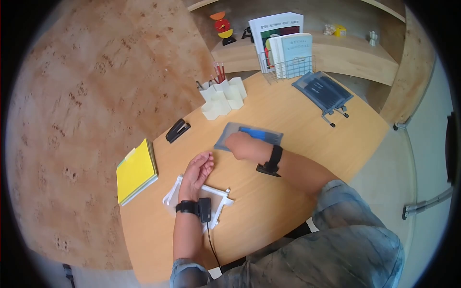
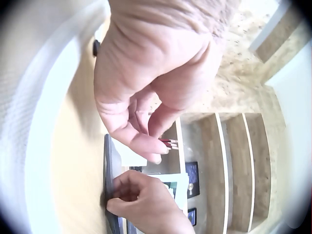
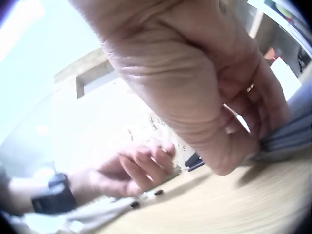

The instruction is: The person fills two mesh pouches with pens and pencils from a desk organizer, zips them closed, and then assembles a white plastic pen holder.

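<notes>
Handling the grey pouch (image 1: 232, 128) well calls for a firm edge pinch, its body supported against sagging. Right hand (image 1: 244, 145): fingers curled, pinching the pouch. Left hand (image 1: 198, 169): loosely curled, holding nothing. The pouch — centre of the frame, over the worktop (image 1: 269, 201) — looks thin, with a bright blue patch (image 1: 255, 132).

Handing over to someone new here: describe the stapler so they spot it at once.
On the wooden desk, follow the left edge in the head view. Between the yellow-topped stack and the white pencil holder lies the stapler, small and angled. Its black body sets it apart from both neighbours.
</notes>
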Available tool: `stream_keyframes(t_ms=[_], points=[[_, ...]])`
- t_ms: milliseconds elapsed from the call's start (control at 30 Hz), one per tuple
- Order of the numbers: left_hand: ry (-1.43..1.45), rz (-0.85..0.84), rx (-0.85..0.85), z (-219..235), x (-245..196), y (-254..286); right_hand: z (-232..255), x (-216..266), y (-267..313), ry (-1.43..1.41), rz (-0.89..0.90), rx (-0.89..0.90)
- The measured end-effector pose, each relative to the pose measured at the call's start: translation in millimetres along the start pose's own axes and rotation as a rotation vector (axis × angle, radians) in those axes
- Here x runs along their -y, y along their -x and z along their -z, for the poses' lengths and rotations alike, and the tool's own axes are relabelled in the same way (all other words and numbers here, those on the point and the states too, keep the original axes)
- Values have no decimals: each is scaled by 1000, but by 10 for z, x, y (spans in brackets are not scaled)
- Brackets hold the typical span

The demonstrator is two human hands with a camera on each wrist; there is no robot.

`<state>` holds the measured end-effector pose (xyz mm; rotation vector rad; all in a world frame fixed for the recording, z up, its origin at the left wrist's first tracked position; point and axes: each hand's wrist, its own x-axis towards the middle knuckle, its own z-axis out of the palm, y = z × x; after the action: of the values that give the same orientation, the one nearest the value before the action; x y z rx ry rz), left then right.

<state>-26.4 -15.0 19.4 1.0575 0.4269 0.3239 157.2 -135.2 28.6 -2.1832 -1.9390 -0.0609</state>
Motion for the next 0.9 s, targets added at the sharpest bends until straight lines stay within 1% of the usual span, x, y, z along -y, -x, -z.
stream_keyframes(t_ms=[33,100,133,167,200,267,300,400,500,600,700,800,900], points=[[50,-39,-45,40,57,-8,104,34,5,-129,21,45],[215,-120,-83,122,129,0,462,47,-47,-378,63,150],[303,-166,-103,166,171,-7,596,36,-48,-614,31,168],[340,-212,-73,205,171,11,712,2,-31,-848,-9,192],[338,-223,-92,228,207,20,786,-18,-15,-1081,-60,222],[337,-241,-129,84,166,90,871,-36,1,-1382,-29,162],[328,-227,-51,72,172,85,886,-36,-15,-1530,-21,124],[439,-172,-125,-286,16,259,799,-3,-83,-1678,-31,75],[338,-211,95,-67,147,154,593,31,-144,-1608,-144,51],[252,-303,-116,47,205,65,502,81,-167,-1483,-278,150],[332,-412,-317,-4,114,119,535,147,-132,-1117,-248,345],[338,-504,-367,80,160,77,476,166,-73,-923,-74,447],[366,-515,-384,61,142,86,565,189,-41,-853,-57,448]])
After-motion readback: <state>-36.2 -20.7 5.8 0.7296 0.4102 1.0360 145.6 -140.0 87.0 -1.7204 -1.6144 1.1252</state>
